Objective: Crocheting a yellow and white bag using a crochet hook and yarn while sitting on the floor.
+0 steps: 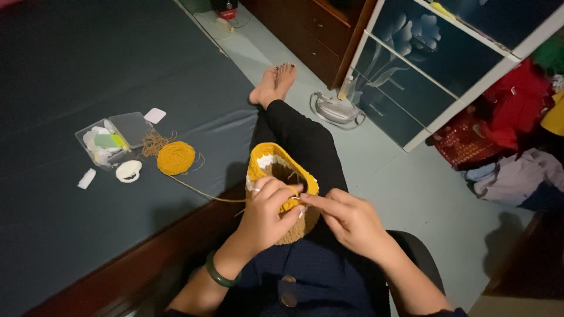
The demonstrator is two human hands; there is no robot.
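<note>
Single head view, looking steeply down, close over lap

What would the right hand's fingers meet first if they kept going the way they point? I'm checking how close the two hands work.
The right hand points left. Its fingers would likely first meet the yellow crocheted rim and the left hand gripping it; depth is unclear.
</note>
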